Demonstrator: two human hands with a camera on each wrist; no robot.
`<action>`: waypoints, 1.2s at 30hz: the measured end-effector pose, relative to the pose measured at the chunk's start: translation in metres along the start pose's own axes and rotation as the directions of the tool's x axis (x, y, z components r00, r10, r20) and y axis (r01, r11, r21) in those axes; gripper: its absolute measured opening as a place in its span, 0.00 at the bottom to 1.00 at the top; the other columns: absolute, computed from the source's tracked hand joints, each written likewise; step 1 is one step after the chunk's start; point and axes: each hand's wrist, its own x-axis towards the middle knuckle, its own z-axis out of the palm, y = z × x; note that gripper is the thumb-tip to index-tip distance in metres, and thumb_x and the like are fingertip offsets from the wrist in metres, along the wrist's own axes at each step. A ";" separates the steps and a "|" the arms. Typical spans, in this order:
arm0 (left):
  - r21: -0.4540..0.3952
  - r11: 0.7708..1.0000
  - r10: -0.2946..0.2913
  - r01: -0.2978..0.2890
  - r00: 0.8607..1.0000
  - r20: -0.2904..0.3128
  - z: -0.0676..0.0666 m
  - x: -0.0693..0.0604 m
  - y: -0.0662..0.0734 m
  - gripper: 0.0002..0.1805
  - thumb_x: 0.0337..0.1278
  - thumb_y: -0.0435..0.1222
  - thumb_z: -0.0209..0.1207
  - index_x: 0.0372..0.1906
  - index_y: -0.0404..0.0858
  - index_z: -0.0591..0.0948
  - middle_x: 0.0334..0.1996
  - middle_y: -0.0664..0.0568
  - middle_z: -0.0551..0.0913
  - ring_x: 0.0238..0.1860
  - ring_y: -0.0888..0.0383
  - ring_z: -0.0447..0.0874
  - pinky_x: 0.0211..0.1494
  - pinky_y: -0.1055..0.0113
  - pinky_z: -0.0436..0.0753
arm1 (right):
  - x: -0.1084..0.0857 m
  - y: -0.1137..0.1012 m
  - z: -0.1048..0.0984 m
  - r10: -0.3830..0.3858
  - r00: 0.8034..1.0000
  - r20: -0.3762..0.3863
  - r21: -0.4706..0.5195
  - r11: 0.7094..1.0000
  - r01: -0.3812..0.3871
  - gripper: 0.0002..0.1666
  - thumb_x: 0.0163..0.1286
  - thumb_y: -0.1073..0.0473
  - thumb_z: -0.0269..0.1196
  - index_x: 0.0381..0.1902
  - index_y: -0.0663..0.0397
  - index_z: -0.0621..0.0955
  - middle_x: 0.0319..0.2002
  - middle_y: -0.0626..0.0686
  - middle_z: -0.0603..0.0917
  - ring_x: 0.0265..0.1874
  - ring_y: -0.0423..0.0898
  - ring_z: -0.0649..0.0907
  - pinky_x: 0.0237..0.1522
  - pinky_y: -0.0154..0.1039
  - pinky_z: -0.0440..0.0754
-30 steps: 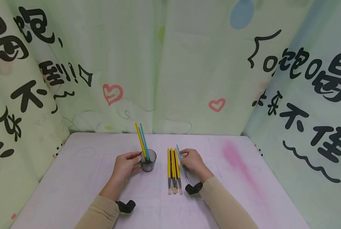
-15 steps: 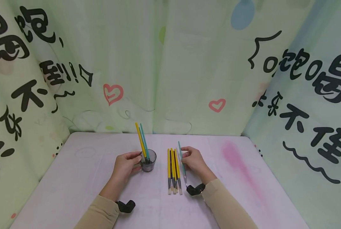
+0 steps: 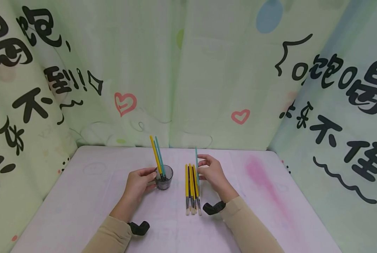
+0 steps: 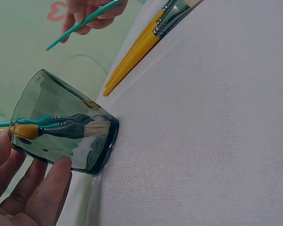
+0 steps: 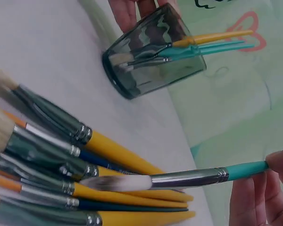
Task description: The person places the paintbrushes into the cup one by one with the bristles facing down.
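A see-through grey drinking glass stands on the table, with one yellow-handled paintbrush and two teal ones leaning in it, bristles down. My left hand holds the glass from its left side, thumb near the rim and fingers along the wall. Between thumb and fingers, my right hand pinches a teal paintbrush by its handle. Its silver ferrule and pale, dark-streaked bristles point down, above the right edge of a row of paintbrushes with yellow and dark blue handles.
A pale pinkish-white cloth covers the table, with a pink smear on the right. Green printed curtains with black lettering and hearts enclose the back and both sides. Black wrist mounts sit at both cuffs.
My right hand has lifted the teal paintbrush farther from me, then leftward to the row's edge, and the brush now looks more upright. The left hand and glass have stayed put.
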 end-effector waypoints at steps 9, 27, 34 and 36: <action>-0.002 1.000 0.000 0.000 1.000 -0.003 0.000 0.001 -0.001 0.16 0.73 0.31 0.66 0.60 0.34 0.88 0.57 0.37 0.87 0.53 0.49 0.89 0.55 0.53 0.94 | -0.004 -0.018 0.010 -0.081 0.997 -0.007 0.081 0.993 0.082 0.34 0.68 0.72 0.66 0.71 0.50 0.79 0.45 0.56 0.80 0.34 0.50 0.83 0.37 0.44 0.94; -0.008 1.000 -0.005 0.005 1.000 -0.005 -0.001 0.002 -0.001 0.15 0.72 0.32 0.67 0.60 0.35 0.88 0.57 0.38 0.87 0.53 0.49 0.89 0.54 0.53 0.94 | -0.004 -0.048 0.031 -0.192 0.979 -0.063 0.276 0.940 0.202 0.35 0.69 0.77 0.63 0.71 0.53 0.75 0.44 0.52 0.78 0.31 0.41 0.80 0.33 0.34 0.91; -0.005 1.000 -0.003 0.003 1.000 -0.004 -0.001 0.003 -0.002 0.16 0.73 0.32 0.66 0.60 0.34 0.88 0.58 0.37 0.86 0.54 0.48 0.89 0.55 0.53 0.94 | -0.006 -0.060 0.037 -0.233 0.968 -0.096 0.345 0.904 0.252 0.33 0.71 0.78 0.62 0.71 0.55 0.74 0.45 0.52 0.77 0.33 0.41 0.81 0.35 0.35 0.93; -0.007 1.000 -0.002 0.002 1.000 -0.005 -0.001 0.003 -0.002 0.16 0.73 0.32 0.67 0.60 0.34 0.88 0.58 0.37 0.86 0.54 0.48 0.89 0.55 0.53 0.94 | -0.005 -0.063 0.039 -0.230 0.967 -0.111 0.360 0.898 0.255 0.33 0.71 0.79 0.62 0.71 0.55 0.74 0.45 0.54 0.77 0.33 0.40 0.81 0.34 0.35 0.93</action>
